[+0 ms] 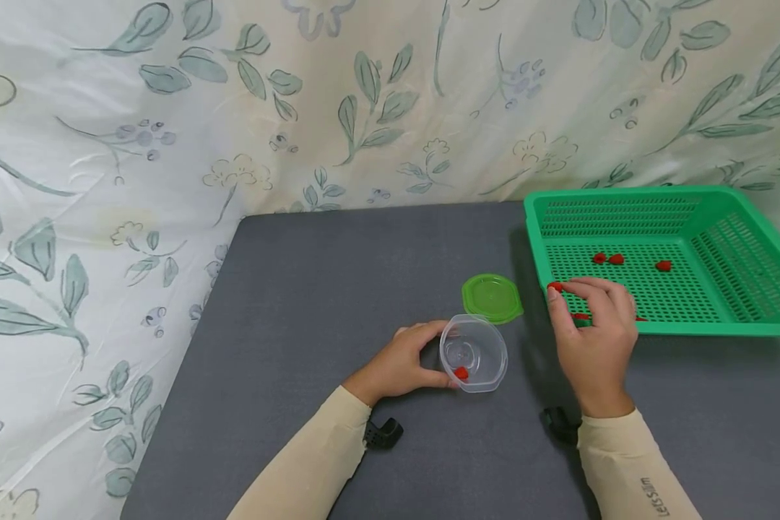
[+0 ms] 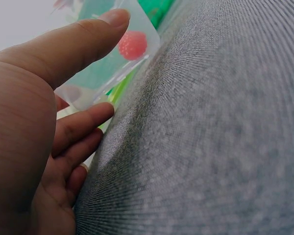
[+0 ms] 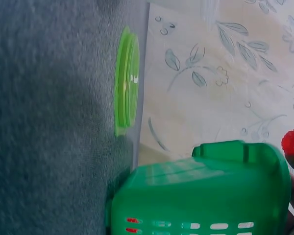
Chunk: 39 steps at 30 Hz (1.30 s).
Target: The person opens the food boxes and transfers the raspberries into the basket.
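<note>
My left hand (image 1: 403, 365) holds a clear plastic tub (image 1: 490, 354) by its left side, thumb in front and fingers behind. Inside the tub lies one red raspberry (image 1: 461, 373), which the left wrist view shows as bumpy and pinkish (image 2: 133, 45). Over the left rim of a green basket (image 1: 708, 328), my right hand (image 1: 594, 347) pinches another raspberry (image 1: 555, 287) between thumb and fingertips. Several more raspberries (image 1: 616, 259) lie on the basket's floor, some partly hidden by the right hand. In the right wrist view the pinched raspberry (image 3: 290, 142) shows at the right edge.
A green lid (image 1: 492, 297) lies on the dark grey table (image 1: 338, 274) just behind the tub, left of the basket. The basket's slotted walls stand up at the table's right side. A leaf-patterned curtain (image 1: 377, 159) hangs along the back and left.
</note>
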Each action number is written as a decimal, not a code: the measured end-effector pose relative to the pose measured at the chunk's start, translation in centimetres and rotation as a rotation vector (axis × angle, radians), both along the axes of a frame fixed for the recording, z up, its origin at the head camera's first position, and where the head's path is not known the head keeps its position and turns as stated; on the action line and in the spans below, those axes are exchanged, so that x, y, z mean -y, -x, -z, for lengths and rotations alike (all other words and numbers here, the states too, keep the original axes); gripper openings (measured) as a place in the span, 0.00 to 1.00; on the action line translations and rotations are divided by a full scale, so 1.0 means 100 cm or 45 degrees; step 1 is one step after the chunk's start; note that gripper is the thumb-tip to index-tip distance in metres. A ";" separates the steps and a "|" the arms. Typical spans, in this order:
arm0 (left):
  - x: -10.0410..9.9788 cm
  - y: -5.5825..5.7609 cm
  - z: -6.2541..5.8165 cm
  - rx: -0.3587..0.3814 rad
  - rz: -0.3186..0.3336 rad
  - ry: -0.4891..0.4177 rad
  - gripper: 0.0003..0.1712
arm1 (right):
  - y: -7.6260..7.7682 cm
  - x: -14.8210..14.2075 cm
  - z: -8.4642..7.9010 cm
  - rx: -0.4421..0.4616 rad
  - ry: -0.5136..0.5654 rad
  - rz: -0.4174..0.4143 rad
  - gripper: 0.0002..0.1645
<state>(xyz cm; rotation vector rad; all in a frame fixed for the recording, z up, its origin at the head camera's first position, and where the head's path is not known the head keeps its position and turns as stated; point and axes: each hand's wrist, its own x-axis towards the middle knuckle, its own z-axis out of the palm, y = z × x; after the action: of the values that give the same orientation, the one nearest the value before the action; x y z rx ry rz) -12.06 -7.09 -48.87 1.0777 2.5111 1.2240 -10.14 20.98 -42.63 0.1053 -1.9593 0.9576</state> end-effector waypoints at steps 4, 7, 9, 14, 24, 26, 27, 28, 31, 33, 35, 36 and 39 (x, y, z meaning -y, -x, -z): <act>0.000 0.000 0.000 -0.003 0.002 0.002 0.50 | 0.001 -0.006 0.000 -0.006 0.015 0.043 0.11; 0.000 0.001 0.001 -0.005 0.001 0.003 0.50 | 0.001 -0.010 -0.001 0.010 0.015 0.074 0.11; 0.000 0.001 0.001 -0.005 -0.001 0.002 0.50 | 0.000 -0.012 -0.002 0.024 0.019 0.091 0.12; 0.000 0.000 0.000 -0.003 -0.006 0.006 0.50 | -0.001 -0.012 -0.001 0.051 0.017 0.102 0.13; -0.001 0.000 0.001 -0.008 -0.002 0.003 0.49 | 0.001 -0.013 0.003 0.041 0.012 0.112 0.11; 0.000 0.000 0.000 -0.008 0.000 0.005 0.50 | 0.000 -0.012 0.002 0.037 0.012 0.107 0.11; 0.000 0.000 0.000 -0.009 0.001 0.005 0.50 | 0.000 -0.012 0.002 0.035 0.011 0.105 0.11; 0.000 0.000 0.000 -0.010 0.002 0.005 0.49 | 0.000 -0.011 0.002 0.032 0.010 0.102 0.11; 0.000 0.000 0.001 -0.012 0.000 0.003 0.49 | 0.000 -0.010 0.001 0.024 0.006 0.091 0.11; 0.000 0.000 0.001 -0.011 0.000 0.001 0.49 | 0.000 -0.009 0.000 0.018 0.004 0.080 0.10; 0.000 0.001 0.002 -0.013 -0.001 0.001 0.49 | -0.001 -0.007 0.000 0.015 -0.002 0.065 0.10; 0.000 0.001 0.002 -0.012 -0.002 0.001 0.49 | -0.001 -0.006 0.000 0.015 -0.005 0.058 0.10; 0.000 0.001 0.002 -0.012 -0.004 0.003 0.49 | -0.002 -0.002 -0.001 0.018 -0.015 0.025 0.10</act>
<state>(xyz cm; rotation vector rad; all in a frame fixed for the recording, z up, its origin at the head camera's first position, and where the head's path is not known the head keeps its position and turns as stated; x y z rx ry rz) -12.14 -7.11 -49.04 1.0823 2.5214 1.2189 -9.95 21.15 -42.57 0.0865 -1.9757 0.9363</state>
